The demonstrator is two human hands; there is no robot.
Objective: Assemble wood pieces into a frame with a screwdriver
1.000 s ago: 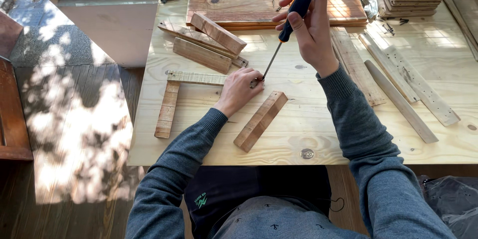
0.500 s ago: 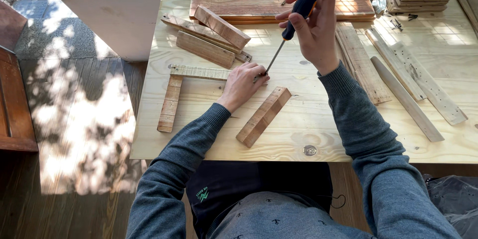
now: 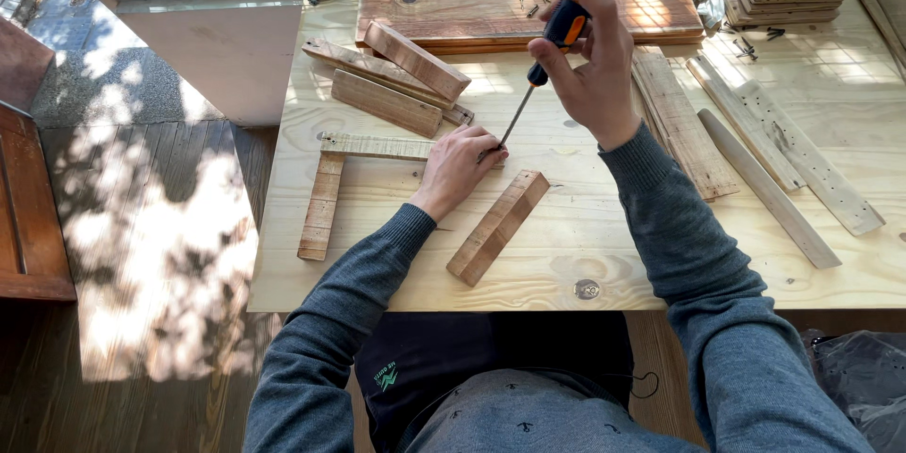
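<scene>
I see my right hand [image 3: 595,75] with its fingers wrapped tight around a screwdriver [image 3: 545,61], black and orange handle up, thin shaft slanting down to a pale wood strip [image 3: 377,145]. My left hand [image 3: 460,167] presses closed fingers on that strip, right at the tip. Just below the fingers lies a short block [image 3: 498,226]. The counter [image 3: 604,264] edge runs near my body, with bare room between.
</scene>
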